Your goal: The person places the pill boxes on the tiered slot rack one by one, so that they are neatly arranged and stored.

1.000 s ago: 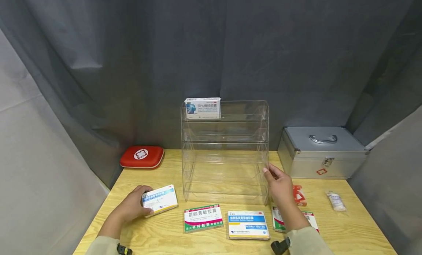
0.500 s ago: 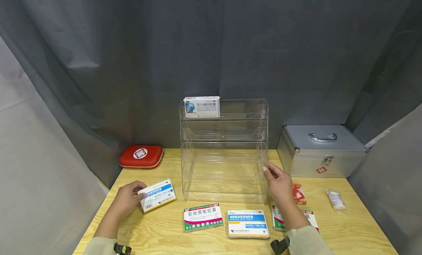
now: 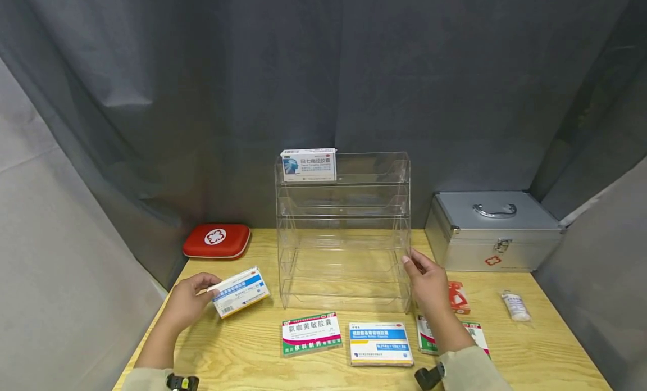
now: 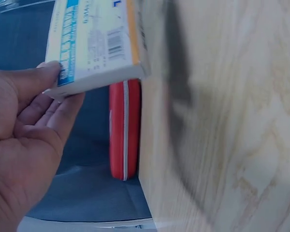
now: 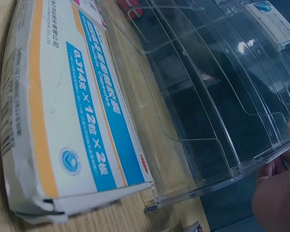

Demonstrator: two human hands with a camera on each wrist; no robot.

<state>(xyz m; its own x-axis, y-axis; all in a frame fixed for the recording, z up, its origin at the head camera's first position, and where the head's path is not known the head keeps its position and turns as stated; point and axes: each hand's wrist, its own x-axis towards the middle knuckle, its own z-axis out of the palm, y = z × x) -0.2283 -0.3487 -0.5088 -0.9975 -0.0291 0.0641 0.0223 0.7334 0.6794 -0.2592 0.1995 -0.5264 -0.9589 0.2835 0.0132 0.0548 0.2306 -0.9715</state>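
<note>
My left hand (image 3: 188, 301) pinches the end of a white, blue and yellow medicine box (image 3: 240, 292), thumb on its printed face and fingers behind. In the left wrist view this box is held above the wood, tilted, with a shadow beside it. My right hand (image 3: 429, 284) holds the right side edge of a clear tiered display rack (image 3: 343, 290), its thumb in front. On the rack's top tier, at the left, stands a white medicine box (image 3: 309, 165) with a blue head picture. A green and white medicine box (image 3: 311, 333) and a second blue and white medicine box (image 3: 381, 344) lie before the rack.
A red zip case (image 3: 217, 240) lies at the back left. An aluminium case (image 3: 495, 233) stands at the back right. Near my right forearm are a red box (image 3: 458, 297), green-edged boxes (image 3: 427, 335) partly hidden by the arm, and a bagged white roll (image 3: 516, 307).
My left hand has shifted slightly left and away from me, and its medicine box has risen and turned to show more of its front. The right hand and rack stay put.
</note>
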